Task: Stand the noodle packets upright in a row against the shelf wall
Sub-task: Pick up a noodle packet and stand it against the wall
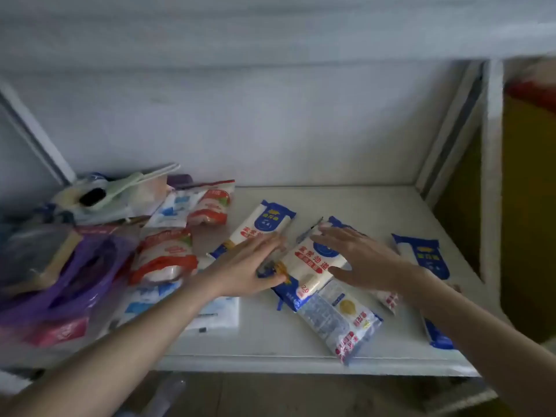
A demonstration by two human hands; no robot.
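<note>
Several blue-and-white noodle packets lie flat on the white shelf [301,347]. My left hand [246,266] rests with fingers spread on the lower part of one packet [264,221]. My right hand [358,260] lies flat, fingers apart, over the middle packet [310,266]. Another packet [343,320] lies back side up beneath it, toward the front edge. A further packet [424,257] lies at the right, partly hidden by my right forearm. The pale back wall [270,130] stands behind them. No packet stands upright.
Red-and-white pouches [164,257] and blue-and-white bags [173,209] are heaped at the left with a purple plastic bag [60,278] and a pale green utensil [120,188]. The shelf's right upright post [492,176] borders a yellow surface [529,206].
</note>
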